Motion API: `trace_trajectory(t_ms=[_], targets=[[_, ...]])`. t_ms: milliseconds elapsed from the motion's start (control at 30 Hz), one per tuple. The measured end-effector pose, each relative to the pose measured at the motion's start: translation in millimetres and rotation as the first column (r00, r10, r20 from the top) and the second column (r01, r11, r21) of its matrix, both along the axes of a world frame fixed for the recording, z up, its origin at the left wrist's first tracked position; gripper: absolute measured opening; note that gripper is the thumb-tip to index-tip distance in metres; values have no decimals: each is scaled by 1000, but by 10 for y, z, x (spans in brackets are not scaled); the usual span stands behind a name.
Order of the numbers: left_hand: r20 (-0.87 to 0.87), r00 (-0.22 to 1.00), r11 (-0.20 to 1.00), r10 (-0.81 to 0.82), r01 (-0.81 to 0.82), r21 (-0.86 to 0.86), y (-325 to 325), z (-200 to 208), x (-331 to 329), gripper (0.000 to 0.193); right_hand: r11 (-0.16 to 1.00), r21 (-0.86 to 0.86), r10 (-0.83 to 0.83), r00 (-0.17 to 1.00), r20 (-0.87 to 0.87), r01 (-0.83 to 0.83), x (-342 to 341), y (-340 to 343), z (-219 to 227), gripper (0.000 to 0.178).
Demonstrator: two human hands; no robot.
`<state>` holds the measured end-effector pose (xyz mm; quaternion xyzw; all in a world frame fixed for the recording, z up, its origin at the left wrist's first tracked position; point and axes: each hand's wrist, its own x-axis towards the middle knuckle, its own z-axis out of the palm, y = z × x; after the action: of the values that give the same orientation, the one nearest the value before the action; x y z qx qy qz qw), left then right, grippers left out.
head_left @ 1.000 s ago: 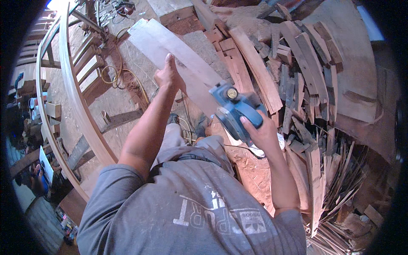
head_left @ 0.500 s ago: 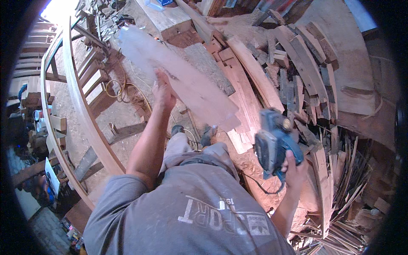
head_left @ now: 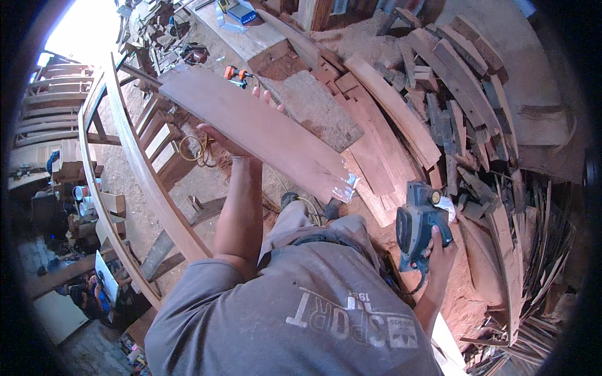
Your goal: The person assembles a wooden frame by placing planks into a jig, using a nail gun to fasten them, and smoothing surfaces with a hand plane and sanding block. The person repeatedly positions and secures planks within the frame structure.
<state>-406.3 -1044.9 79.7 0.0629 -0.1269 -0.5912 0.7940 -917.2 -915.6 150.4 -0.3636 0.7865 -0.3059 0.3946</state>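
Note:
A long, flat wooden board (head_left: 257, 122) lies at a slant in front of me, held up off the ground. My left hand (head_left: 231, 143) grips it from beneath, thumb at the near edge and fingertips showing past the far edge. The board's near right end has a jagged pale patch that catches the light. On the right, my right hand (head_left: 440, 250) is wrapped around the handle of a teal and black electric planer (head_left: 417, 227). The planer is tilted in the air, apart from the board, its dark flat side facing left.
Long curved timbers (head_left: 141, 169) stand at the left. Stacked planks (head_left: 376, 150) and wood offcuts (head_left: 439, 125) fill the right. An orange and black tool (head_left: 237, 74) lies beyond the board, near a yellow cord (head_left: 195, 151). A blue box (head_left: 240, 12) sits on a thick beam at the top.
The board has turned, and my left hand has gone from its near edge to a hold underneath. The planer has rotated slightly in my right hand. The whole view has shifted somewhat.

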Motion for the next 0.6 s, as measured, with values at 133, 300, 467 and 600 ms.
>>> trace_trajectory(t_ms=[133,300,467,600], targets=[[119,978,975,171,-185,124,33,287,-75,110,1000,-19,24,999,36,-23,85,-46,31,32],[409,910,858,66,-262,442,320,-115,451,73,999,-45,12,998,56,-9,70,-49,29,30],[425,902,863,73,-271,427,265,-19,307,64,1000,-4,-13,1000,23,13,35,-51,-32,30],[389,918,900,83,-236,365,155,258,158,67,1000,-5,-3,1000,-25,3,87,-45,-22,31]])
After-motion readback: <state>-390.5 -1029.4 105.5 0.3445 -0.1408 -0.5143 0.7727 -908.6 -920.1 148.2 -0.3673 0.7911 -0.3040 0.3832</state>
